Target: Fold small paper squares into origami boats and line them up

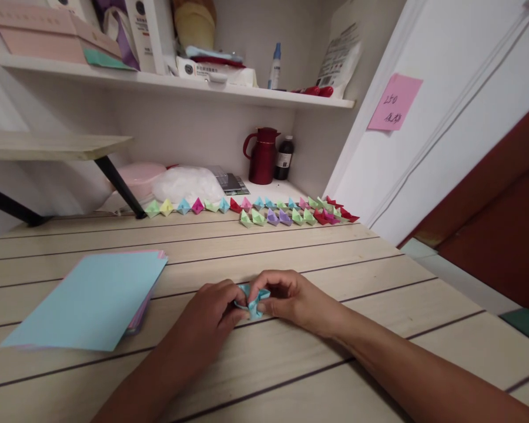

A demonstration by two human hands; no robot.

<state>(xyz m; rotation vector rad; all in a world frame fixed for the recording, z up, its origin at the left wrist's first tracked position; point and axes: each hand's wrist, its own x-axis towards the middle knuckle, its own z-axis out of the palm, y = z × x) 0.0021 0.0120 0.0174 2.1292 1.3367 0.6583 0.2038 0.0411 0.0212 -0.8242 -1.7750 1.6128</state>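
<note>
Between my two hands, just above the wooden table (317, 364), is a small light-blue folded paper boat (254, 306). My left hand (218, 305) pinches its left side between thumb and fingers. On the other side my right hand (286, 296) grips the paper, thumb in front and fingers bent over the top. Parts of the paper are covered by my fingertips. To the left lies a stack of coloured paper sheets (90, 299), a light-blue one on top and pink edges showing beneath.
Rows of small folded paper boats (285, 218) in several colours line the table's back edge. Behind them stand a red jug (263, 155) and a dark bottle (284, 158). A raised wooden shelf (53, 145) on black legs is at the left.
</note>
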